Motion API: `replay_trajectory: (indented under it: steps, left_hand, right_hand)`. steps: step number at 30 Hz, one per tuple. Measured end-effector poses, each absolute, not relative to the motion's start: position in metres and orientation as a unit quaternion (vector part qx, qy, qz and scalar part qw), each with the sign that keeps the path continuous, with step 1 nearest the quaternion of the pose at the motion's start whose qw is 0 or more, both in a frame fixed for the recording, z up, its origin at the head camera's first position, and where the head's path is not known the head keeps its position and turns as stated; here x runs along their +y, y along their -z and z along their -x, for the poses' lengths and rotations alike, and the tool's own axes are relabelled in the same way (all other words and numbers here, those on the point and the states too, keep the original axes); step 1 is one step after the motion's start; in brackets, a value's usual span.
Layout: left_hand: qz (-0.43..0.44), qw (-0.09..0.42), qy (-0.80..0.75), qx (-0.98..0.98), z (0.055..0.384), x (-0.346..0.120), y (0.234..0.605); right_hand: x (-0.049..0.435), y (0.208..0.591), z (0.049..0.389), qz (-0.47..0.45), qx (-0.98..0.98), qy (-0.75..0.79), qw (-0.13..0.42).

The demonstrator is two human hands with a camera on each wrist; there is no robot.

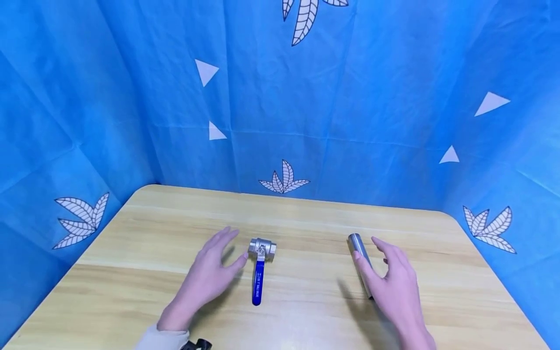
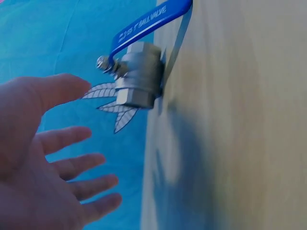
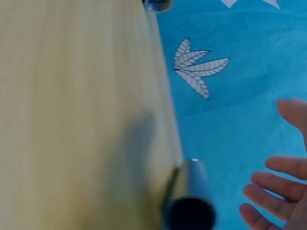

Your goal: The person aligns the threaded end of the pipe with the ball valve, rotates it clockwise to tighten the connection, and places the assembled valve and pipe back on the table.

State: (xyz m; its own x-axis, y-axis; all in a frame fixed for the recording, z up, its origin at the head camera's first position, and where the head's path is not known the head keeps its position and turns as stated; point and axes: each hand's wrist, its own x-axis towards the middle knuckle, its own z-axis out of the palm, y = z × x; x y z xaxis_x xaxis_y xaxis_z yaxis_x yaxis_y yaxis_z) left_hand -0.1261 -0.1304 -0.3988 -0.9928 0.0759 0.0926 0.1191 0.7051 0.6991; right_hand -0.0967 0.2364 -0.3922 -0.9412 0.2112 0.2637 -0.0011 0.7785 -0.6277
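Observation:
A steel ball valve (image 1: 262,247) with a blue lever handle (image 1: 258,284) lies on the wooden table, its handle toward the near edge. My left hand (image 1: 212,270) hovers just left of it, fingers spread and thumb near the valve body. In the left wrist view the ball valve (image 2: 139,74) stands apart from the thumb. Farther right a shiny metal tube (image 1: 358,245) lies on the table, its open end showing in the right wrist view. Over its right side is my right hand (image 1: 395,287), fingers loosely bent and empty, overlapping part of the tube in the head view.
The light wooden table (image 1: 306,311) has rounded back corners. Blue cloth (image 1: 280,97) with white leaf and triangle prints hangs behind it and on both sides. A pale sleeve (image 1: 164,338) and a black band (image 1: 197,345) show at my left wrist.

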Motion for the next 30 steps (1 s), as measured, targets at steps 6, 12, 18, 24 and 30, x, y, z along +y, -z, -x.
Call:
replay_trajectory:
  steps: [6,12,18,24,30]
  left_hand:
    - [0.065,-0.006,0.465,-0.883,0.131,-0.124,0.419]
    - [0.071,-0.028,0.522,-0.849,0.137,-0.124,0.432]
    - [0.068,-0.050,0.569,-0.818,0.140,-0.126,0.439]
    - [0.056,-0.062,0.594,-0.800,0.145,-0.127,0.443]
    - [0.048,-0.059,0.595,-0.800,0.146,-0.128,0.447]
  right_hand:
    - [0.242,0.413,0.104,0.106,-0.902,-0.410,0.089]
    - [0.247,0.430,0.111,0.148,-0.866,-0.474,0.058]
    - [0.251,0.444,0.113,0.168,-0.864,-0.473,0.045]
    - [0.254,0.447,0.113,0.180,-0.868,-0.460,0.053]
    - [0.253,0.452,0.118,0.167,-0.880,-0.440,0.064]
